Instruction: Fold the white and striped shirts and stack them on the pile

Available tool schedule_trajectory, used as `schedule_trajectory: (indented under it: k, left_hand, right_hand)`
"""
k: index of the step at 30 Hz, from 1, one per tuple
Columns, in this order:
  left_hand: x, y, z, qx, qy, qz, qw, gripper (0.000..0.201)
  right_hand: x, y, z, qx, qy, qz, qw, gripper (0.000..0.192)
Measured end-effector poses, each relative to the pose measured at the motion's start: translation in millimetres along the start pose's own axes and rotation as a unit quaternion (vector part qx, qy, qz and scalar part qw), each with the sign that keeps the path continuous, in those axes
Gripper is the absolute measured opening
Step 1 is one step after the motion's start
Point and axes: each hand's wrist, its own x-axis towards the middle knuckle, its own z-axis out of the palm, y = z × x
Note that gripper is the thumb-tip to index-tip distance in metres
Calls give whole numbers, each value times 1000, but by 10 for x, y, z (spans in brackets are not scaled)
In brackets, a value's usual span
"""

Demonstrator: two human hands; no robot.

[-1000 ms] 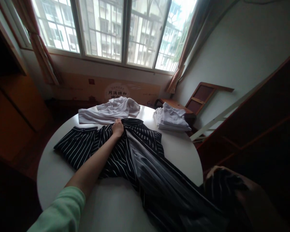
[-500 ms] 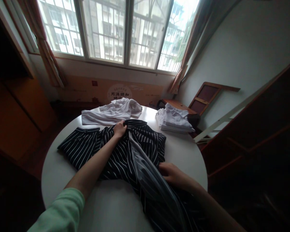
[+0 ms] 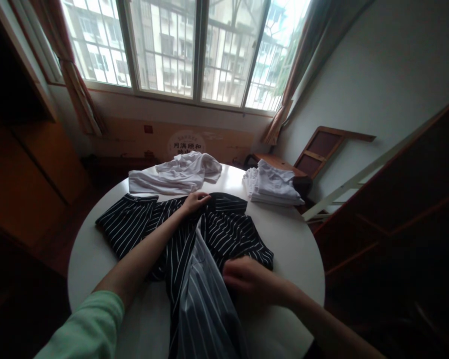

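A black garment with white stripes (image 3: 230, 232) lies spread on the round white table (image 3: 292, 239), its kind unclear. One long part, turned to its greyish inner side (image 3: 202, 294), hangs toward me past the near edge. My left hand (image 3: 195, 202) is closed on the garment's dark band at the far end. Blurred by motion, my right hand (image 3: 245, 278) has its fingers curled at the edge of the grey part. Left of my left hand lies a folded striped garment (image 3: 125, 219) with a buttoned band, partly behind my forearm.
Crumpled white clothing (image 3: 179, 174) lies at the table's far side. A stack of folded white clothes (image 3: 273, 184) sits at the far right. Beyond it, a wooden chair (image 3: 316, 152) stands by the wall. Windows are ahead, and a cabinet (image 3: 33, 179) is at left.
The garment's near part has swung left and shows more of its grey inner side. My right hand has moved left with it. My left hand and the band have shifted slightly right.
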Motion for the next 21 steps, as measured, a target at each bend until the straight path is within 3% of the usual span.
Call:
schedule_trajectory:
  k: [3,5,8,12,17,21]
  left_hand:
    - [0,62,-24,13,0,-24,1000,39]
    - [-17,95,-22,9,-7,-34,999,41]
    - [-62,106,1,-5,-22,-22,1000,41]
    - [-130,74,-18,1,-21,12,1000,45]
    - [-231,62,-119,-65,-9,-25,998,46]
    - [-299,133,-150,-87,-23,-38,995,36]
  right_hand:
    - [269,236,-270,-50,218,63,973,18]
    - [501,410,-334,-86,258,39,961,19]
    - [856,652,-288,-177,216,0,960,34]
    - [1110,861,-208,-295,207,59,931,25]
    - [915,1063,-301,-280,204,108,932,11]
    - [688,1209,-472,-235,201,154,938,16]
